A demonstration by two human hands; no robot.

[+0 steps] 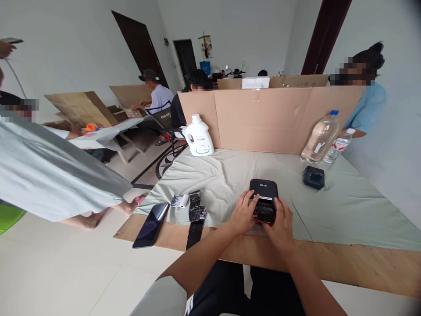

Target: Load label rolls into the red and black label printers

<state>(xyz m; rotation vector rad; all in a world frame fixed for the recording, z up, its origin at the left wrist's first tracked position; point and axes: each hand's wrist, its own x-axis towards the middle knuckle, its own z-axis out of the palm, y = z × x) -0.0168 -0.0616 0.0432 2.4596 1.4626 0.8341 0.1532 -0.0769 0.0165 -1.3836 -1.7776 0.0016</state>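
A black portable receipt printer (264,188) lies on the cloth in front of me, with a white strip across its middle and a dark, glossy near half. My left hand (242,213) grips its left side, fingers reaching onto the top. On the right side, my right hand (282,224) holds it with the fingers bent along the edge. The thumbs are near its front end. To the left lie a small white paper roll (183,201) and a long blackened paper strip (195,235) hanging over the table's front edge. A dark phone (151,226) rests at the left corner.
A cardboard screen (263,120) stands along the table's back. Before it are a white detergent jug (199,138), a large plastic bottle (320,138), a smaller water bottle (338,147) and a black box-like object (313,177). Several people sit or stand around the room.
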